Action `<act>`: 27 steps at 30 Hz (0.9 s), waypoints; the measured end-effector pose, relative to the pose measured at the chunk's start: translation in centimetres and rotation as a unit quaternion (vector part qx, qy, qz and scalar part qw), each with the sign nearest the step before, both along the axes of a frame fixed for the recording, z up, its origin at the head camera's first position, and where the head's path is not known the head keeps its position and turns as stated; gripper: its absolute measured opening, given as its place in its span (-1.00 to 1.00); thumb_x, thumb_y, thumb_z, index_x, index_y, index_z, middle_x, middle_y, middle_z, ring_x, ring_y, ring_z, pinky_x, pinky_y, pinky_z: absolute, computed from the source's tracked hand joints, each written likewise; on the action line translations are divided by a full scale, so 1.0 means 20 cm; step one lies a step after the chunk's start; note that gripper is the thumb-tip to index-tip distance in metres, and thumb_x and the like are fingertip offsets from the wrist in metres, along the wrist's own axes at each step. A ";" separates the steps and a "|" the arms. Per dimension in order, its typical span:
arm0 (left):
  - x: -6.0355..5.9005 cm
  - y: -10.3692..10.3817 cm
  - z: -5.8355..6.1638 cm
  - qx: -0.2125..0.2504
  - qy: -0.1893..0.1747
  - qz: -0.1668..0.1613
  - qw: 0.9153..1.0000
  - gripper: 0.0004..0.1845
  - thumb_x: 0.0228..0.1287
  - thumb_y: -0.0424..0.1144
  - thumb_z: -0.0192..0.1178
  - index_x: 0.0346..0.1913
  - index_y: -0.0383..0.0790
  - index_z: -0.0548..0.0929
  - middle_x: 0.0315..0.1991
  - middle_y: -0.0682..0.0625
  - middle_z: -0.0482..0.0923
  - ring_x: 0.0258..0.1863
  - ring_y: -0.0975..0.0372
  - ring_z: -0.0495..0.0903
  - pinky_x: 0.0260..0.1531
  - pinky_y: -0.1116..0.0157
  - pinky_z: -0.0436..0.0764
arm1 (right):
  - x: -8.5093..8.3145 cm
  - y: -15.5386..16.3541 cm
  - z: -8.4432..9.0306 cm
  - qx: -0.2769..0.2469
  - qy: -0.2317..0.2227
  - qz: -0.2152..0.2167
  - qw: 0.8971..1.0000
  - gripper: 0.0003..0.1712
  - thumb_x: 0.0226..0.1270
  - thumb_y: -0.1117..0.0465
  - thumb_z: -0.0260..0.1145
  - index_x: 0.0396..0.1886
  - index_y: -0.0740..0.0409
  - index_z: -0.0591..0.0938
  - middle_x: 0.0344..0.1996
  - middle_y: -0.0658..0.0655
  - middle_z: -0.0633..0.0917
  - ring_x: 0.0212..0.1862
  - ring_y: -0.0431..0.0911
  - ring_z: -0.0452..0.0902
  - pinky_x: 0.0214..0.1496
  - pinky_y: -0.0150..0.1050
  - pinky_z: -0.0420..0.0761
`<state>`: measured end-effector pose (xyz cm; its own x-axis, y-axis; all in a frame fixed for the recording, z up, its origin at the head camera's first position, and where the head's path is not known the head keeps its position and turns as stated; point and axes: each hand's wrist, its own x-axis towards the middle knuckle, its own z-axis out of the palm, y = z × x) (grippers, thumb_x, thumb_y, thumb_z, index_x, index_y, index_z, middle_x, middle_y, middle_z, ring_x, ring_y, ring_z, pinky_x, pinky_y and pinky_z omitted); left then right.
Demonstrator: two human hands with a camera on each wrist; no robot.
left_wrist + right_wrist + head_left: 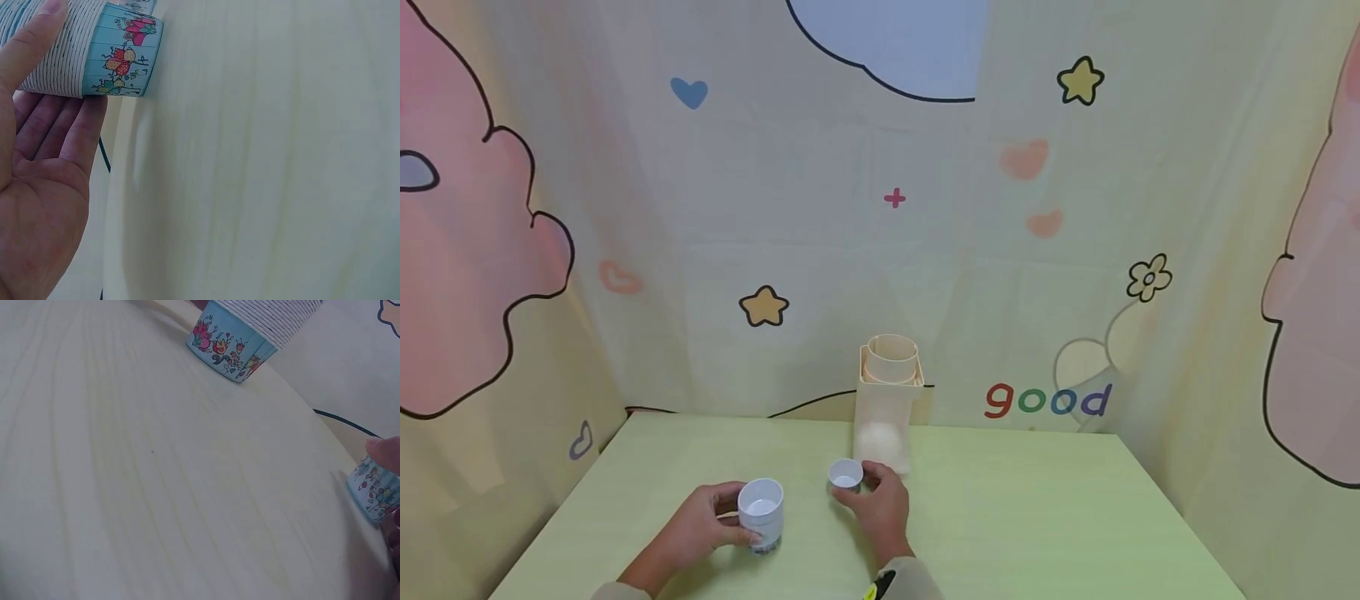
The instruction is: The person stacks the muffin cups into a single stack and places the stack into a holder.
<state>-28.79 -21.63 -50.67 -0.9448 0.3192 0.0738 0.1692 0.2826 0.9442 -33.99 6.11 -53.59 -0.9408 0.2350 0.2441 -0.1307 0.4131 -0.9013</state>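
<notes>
My left hand [703, 521] grips a stack of nested paper cups [762, 512], fingers behind it and thumb across its near side. In the left wrist view the stack [69, 56] shows many white rims and a light blue base printed with flowers. My right hand [882, 510] pinches one small paper cup [846, 475] between thumb and fingers, to the right of the stack. The same flowery blue print shows on this cup [375, 490] in the right wrist view. Both cups' mouths face up in the head view.
A cream plastic stand [883, 417] with a round open tube [892, 358] on top stands at the table's back, just behind my right hand. The pale green table [1037, 517] ends at a printed cloth backdrop [880, 250] behind and at both sides.
</notes>
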 end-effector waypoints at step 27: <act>-0.01 0.00 -0.01 0.004 0.012 -0.009 1.000 -0.14 -0.06 -0.18 0.65 0.28 -0.52 0.52 0.20 -0.35 0.61 0.16 -0.09 0.66 0.07 0.24 0.75 | 0.00 -0.06 0.03 0.001 -0.005 -0.013 1.000 -0.24 -0.26 0.15 0.79 0.02 0.30 0.70 -0.20 0.15 0.75 -0.14 -0.05 0.61 -0.01 -0.08 0.68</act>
<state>-29.07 -21.72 -50.94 -0.9368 0.3352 0.0999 0.1975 0.2711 0.9421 -34.02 4.87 -53.04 -0.9369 0.2583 0.2357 -0.1114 0.4183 -0.9015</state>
